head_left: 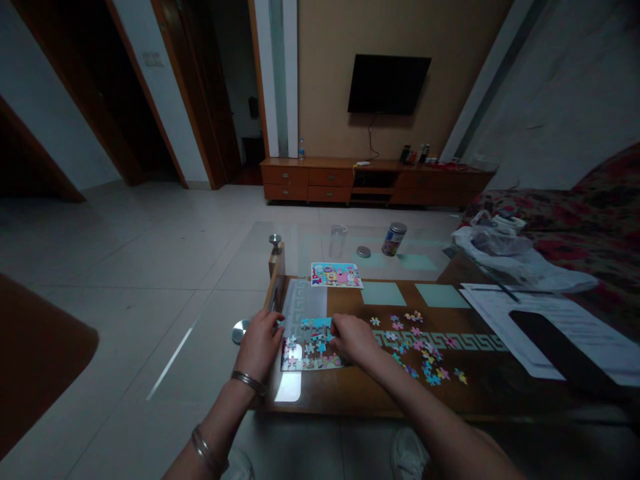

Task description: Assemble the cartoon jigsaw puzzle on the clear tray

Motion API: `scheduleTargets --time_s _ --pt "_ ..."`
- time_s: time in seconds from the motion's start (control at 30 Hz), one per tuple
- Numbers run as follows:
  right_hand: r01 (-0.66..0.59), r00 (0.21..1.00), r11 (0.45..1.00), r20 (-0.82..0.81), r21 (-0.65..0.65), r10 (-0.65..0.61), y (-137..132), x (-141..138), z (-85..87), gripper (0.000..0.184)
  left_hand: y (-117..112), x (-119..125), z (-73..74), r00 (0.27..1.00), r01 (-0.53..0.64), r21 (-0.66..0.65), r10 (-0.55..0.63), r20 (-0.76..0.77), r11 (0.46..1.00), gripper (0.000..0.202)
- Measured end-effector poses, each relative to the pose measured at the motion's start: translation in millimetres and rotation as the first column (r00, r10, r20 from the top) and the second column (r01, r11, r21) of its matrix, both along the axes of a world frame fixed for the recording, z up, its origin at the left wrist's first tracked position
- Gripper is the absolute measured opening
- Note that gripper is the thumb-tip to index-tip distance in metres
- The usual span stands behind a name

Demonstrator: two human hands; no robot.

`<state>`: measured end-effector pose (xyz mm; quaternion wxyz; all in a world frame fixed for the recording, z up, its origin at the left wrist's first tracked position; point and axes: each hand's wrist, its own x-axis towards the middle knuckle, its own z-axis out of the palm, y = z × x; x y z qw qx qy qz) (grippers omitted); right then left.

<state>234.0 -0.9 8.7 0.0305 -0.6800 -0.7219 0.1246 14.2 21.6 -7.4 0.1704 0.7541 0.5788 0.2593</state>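
A partly assembled jigsaw puzzle (pixel 311 345) lies on the glass-topped table, with gaps among its pieces. My left hand (pixel 259 343) rests at its left edge, fingers loosely bent and a little apart, with nothing visible in them. Over the puzzle's right side, my right hand (pixel 353 338) is closed in a pinch; whatever its fingertips hold is hidden. To the right of that hand, loose puzzle pieces (pixel 430 367) in several colours are scattered. Beyond the puzzle lies a picture card (pixel 337 275) with bright cartoon figures.
Farther back on the glass stand a clear cup (pixel 338 241), a round metal lid (pixel 363 252) and a printed tin (pixel 394 239). At the right are papers (pixel 555 327), a dark phone-like slab (pixel 560 350) and a plastic bag (pixel 520 257). A TV cabinet (pixel 330 180) lines the far wall.
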Motion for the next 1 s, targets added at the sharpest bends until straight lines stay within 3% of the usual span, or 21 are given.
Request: scheduleTargets --time_s 0.1,0.27,0.4,0.53,0.7,1.0 --pt "0.017 0.999 1.0 -0.036 -0.003 -0.017 0 0 1.0 0.021 1 -2 1.1 1.0 -0.015 -0.011 0.015 -0.021 1.0 0.016" --pt "0.081 0.988 0.996 -0.126 -0.046 -0.086 0 4 5.8 0.01 4 -8 5.4 0.996 -0.058 -0.039 0.055 -0.068 0.998 0.014" --pt "0.095 0.981 0.993 -0.165 -0.063 -0.105 2 6 8.7 0.013 6 -7 5.4 0.989 -0.035 -0.009 0.034 -0.143 0.999 0.018" --pt "0.094 0.986 0.994 -0.135 -0.059 -0.101 3 3 12.2 0.02 7 -3 1.5 0.977 -0.015 -0.022 0.01 -0.214 1.0 0.028" --pt "0.092 0.994 0.994 -0.049 -0.058 -0.095 2 1 12.9 0.016 11 -2 -4.6 0.969 -0.007 -0.039 -0.003 -0.249 0.999 0.04" --pt "-0.012 1.0 0.999 -0.011 -0.049 0.012 2 2 22.0 0.014 19 -4 -5.0 0.965 -0.024 -0.125 -0.01 -0.262 0.992 0.038"
